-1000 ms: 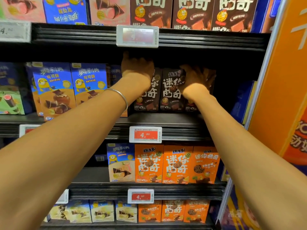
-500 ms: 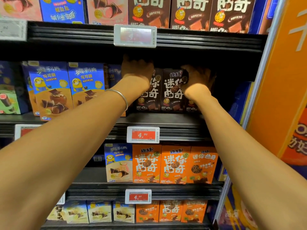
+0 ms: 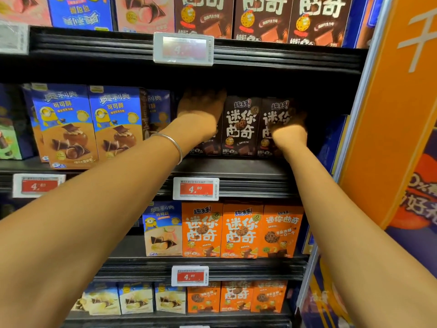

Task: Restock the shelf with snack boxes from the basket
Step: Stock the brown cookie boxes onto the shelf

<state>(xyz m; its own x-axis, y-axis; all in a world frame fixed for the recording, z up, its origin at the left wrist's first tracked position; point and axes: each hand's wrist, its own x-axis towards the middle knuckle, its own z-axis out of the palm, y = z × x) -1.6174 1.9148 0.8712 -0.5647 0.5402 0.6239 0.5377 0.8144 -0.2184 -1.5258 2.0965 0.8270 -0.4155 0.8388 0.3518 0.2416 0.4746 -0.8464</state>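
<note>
- Here, three brown snack boxes stand upright side by side near the right end of the middle shelf [image 3: 236,169], set back a little from its front edge.
- The left hand [image 3: 201,112] lies on the front of the left brown box [image 3: 205,149]. Its back faces the camera and its fingers point up toward the box's top. The grip looks flat and apart, pressed on the cardboard, though the shade under the upper shelf dims the fingertips.
- The middle brown box [image 3: 241,126] sits untouched between the two hands, with its whole front showing.
- The right hand [image 3: 289,125] covers the lower and right part of the right brown box [image 3: 275,108], touching it. The fingers are lost in shadow beyond the knuckles, so I cannot tell whether this grip is clamped round the box's edge or only resting on it.
- A thin metal bracelet [image 3: 175,145] circles the left wrist.
- Blue boxes [image 3: 63,124] stand further left on the same shelf, closer to the front edge than the brown ones.
- A red price tag [image 3: 195,188] is clipped to the shelf's front edge, below the left hand.
- Orange boxes [image 3: 241,230] fill the right part of the shelf beneath.
</note>
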